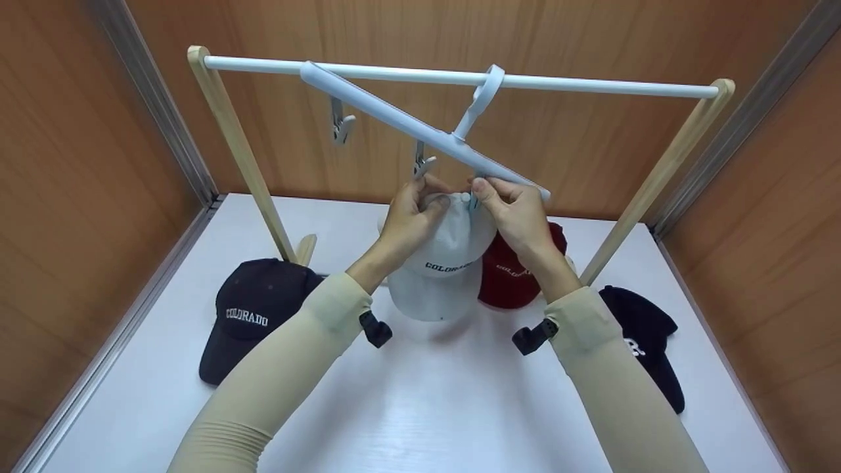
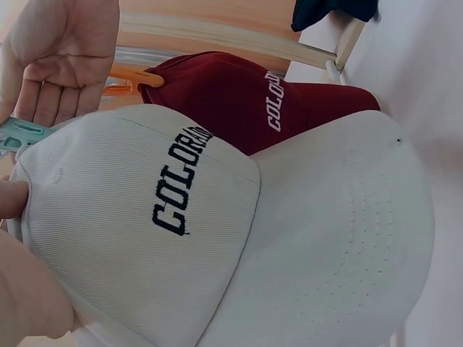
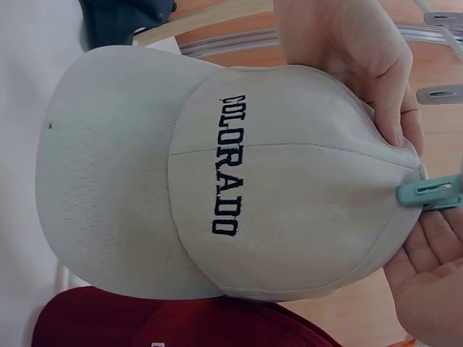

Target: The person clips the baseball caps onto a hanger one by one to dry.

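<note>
My left hand (image 1: 415,213) pinches the crown edge of a white cap (image 1: 437,246) with COLORADO in dark letters, its brim pointing down. My right hand (image 1: 519,213) pinches a teal clip (image 3: 430,191), whose jaws sit over the top edge of that cap. A pale plastic hanger (image 1: 401,121) hangs by its hook on a white rail (image 1: 591,83), tilted with its right end low. Two grey clips, a left one (image 1: 340,125) and a middle one (image 1: 422,161), hang from it holding nothing. Behind the white cap is a red cap (image 1: 509,279) with an orange clip (image 2: 134,79) on its crown.
Wooden posts, one left (image 1: 240,151) and one right (image 1: 657,180), carry the rail. A dark COLORADO cap (image 1: 263,295) lies on the white table (image 1: 420,407) at left; another dark cap (image 1: 647,335) lies at right, partly behind the sleeve. Wood-grain walls (image 1: 755,230) enclose the table.
</note>
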### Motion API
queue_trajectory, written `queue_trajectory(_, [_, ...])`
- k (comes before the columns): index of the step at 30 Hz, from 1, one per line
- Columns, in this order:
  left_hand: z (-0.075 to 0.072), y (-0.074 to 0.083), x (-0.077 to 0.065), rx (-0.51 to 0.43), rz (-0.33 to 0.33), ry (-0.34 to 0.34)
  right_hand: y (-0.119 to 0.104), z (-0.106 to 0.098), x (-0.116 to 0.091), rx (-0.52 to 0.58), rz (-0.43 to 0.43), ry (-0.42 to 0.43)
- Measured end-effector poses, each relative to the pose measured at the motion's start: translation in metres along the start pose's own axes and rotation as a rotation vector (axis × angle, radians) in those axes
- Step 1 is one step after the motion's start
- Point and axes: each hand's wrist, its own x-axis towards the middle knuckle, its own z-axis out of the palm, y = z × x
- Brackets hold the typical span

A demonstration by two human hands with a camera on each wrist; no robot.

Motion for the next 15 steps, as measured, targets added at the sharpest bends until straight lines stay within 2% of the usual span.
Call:
queue_trajectory(8, [0.0009,-0.0014,-0.002,0.036,0.013,-0.003,0.0017,-0.0021,-0.0026,0.003,-0.021,-0.011])
queue_trajectory(15, [0.0002,-0.0026,-0.0047,0.132,0.008,0.012,0.0022,-0.0025,-0.0043,0.004,-0.039,-0.006])
